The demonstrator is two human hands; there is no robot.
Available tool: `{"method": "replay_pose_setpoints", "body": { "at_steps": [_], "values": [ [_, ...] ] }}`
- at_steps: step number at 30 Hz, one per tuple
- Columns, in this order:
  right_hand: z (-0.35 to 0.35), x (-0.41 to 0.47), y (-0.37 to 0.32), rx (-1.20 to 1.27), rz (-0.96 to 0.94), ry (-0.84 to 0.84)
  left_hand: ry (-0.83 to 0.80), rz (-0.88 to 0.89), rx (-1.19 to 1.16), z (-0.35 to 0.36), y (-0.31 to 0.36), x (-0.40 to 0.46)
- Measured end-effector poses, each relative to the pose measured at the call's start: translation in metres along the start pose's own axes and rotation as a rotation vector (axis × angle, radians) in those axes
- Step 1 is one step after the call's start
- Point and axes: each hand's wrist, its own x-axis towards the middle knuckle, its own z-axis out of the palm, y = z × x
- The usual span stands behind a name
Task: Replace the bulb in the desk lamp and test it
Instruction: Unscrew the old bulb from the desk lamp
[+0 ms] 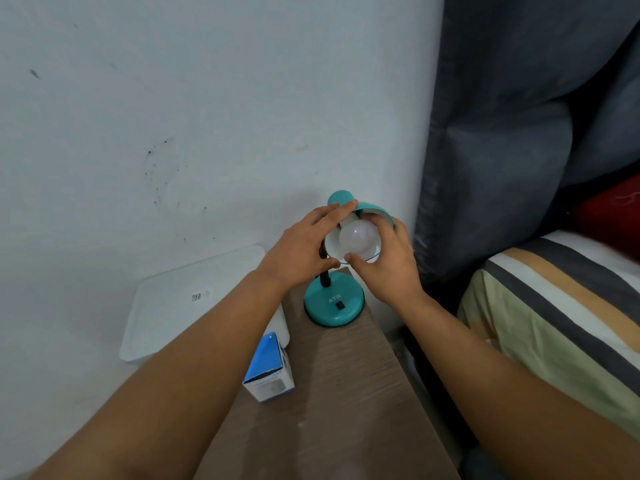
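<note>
Reading "ATN": teal lamp base [334,304]

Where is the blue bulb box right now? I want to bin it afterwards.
In the head view the blue bulb box stands on the wooden table's left edge, nearer the camera than the lamp base, just under the left forearm.

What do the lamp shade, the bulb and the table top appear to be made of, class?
Lamp shade: probably painted metal, smooth teal outside, white inside.
Bulb: frosted white dome, plastic or glass; the look leaves it open.
Table top: wood or wood-look laminate, matt brown with fine grain lines.
</note>
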Motion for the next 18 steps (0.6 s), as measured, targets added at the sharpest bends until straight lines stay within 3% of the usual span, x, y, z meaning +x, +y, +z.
{"method": "replay_pose_setpoints", "body": {
  "at_steps": [9,18],
  "values": [
    [0.001,-0.003,-0.003,0.036,0.175,-0.047,-0.004,-0.003,0.001,0.001,0.006,-0.003],
    [0.001,0.001,-0.011,0.016,0.178,-0.082,0.003,-0.017,-0.061,-0.005,0.005,-0.002]
  ]
}}
